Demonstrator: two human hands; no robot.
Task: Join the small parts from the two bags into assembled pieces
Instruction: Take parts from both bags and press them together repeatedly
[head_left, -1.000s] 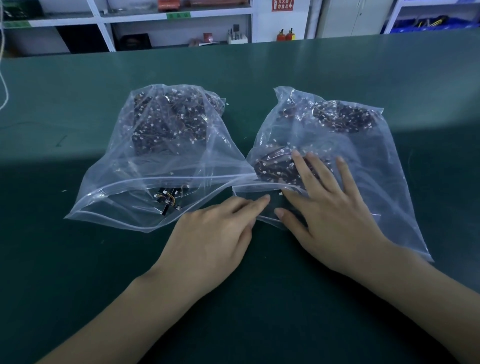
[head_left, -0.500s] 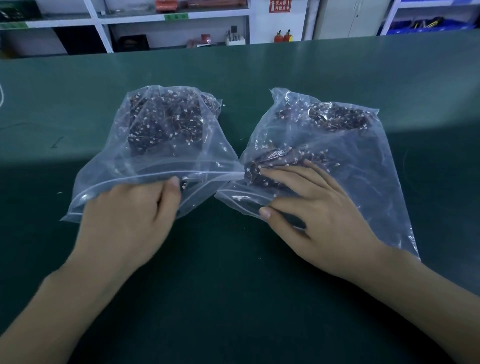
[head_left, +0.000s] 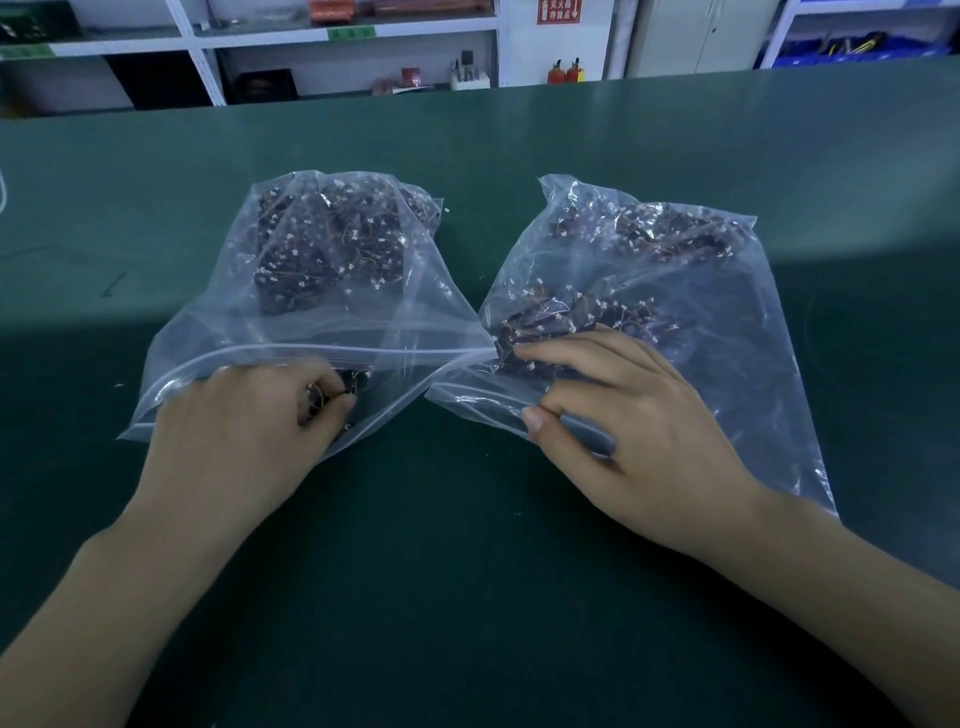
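Here, the left hand (head_left: 249, 431) reaches inside the left bag (head_left: 322, 332), fingers curled around a few small dark parts (head_left: 322, 402). The right hand (head_left: 634, 415) spreads open inside the right bag (head_left: 727, 332), fingertips touching its parts. Beyond both grips, more parts are heaped on the table (head_left: 467, 571).
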